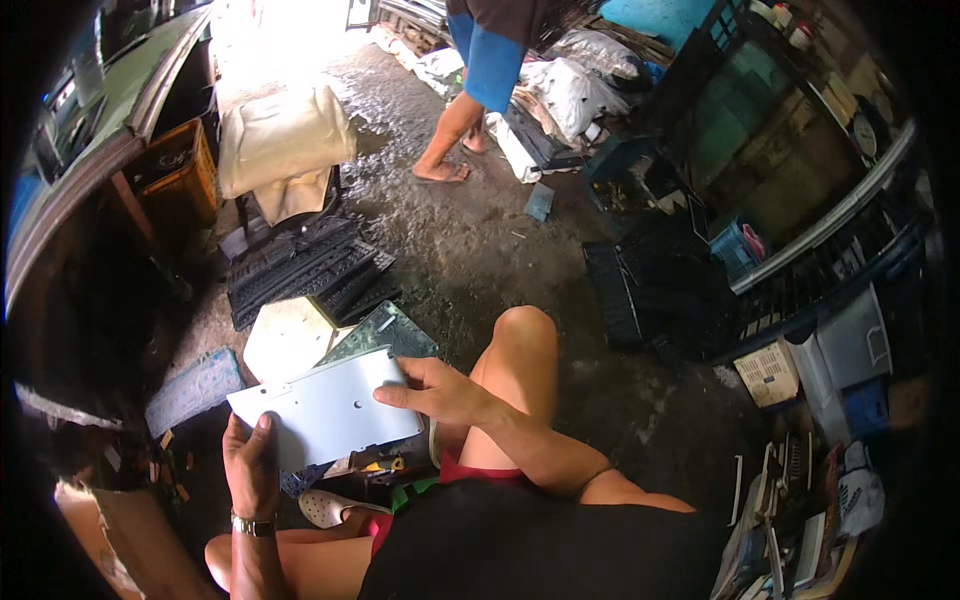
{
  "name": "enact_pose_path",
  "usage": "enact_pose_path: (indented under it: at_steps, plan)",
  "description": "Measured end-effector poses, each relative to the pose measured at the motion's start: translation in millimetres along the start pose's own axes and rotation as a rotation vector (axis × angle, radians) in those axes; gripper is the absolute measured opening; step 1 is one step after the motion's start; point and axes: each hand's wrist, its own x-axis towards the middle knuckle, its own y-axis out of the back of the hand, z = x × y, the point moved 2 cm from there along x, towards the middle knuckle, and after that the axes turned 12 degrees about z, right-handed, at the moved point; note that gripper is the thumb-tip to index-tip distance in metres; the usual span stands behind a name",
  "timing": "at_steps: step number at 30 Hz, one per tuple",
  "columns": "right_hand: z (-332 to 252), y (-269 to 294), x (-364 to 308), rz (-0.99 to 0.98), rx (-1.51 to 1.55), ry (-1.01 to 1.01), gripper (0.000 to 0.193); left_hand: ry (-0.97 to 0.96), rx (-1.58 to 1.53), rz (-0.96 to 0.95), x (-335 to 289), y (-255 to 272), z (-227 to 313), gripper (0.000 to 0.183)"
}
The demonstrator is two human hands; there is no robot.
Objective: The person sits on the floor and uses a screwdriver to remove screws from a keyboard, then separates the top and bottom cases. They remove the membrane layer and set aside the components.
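Both hands hold a flat, pale silver panel [325,415] with small holes near its edges, tilted in front of my lap. My left hand [250,462] grips its lower left edge, with the thumb on the face. On the right end, my right hand [437,388] pinches the panel, thumb on top and fingers behind. Just beyond it lie a cream angular piece [283,342] and a dark greenish plate [385,332]. Farther off is a pile of black keyboards [305,268]. Under the panel, a yellow-and-black tool [384,465] is partly hidden.
A padded seat [285,140] and an orange crate [180,175] stand at the far left. Another person's legs [455,130] are on the wet floor ahead, near white sacks [575,95]. Black casings [655,290] lie to the right. A cardboard box [130,535] is at lower left.
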Motion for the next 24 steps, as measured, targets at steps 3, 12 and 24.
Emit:
enact_pose_path:
  at_steps: [3,12,24]
  plan:
    - [1,1,-4,0.103,-0.1,-0.005,0.033,0.028,0.138,0.047,-4,7,-4,0.03]
    - [13,-3,-13,0.273,0.182,0.051,0.036,0.125,0.014,-0.112,1,3,-15,0.045]
    - [3,-19,-4,0.294,0.183,0.049,0.044,0.1,0.007,-0.114,3,9,-11,0.043]
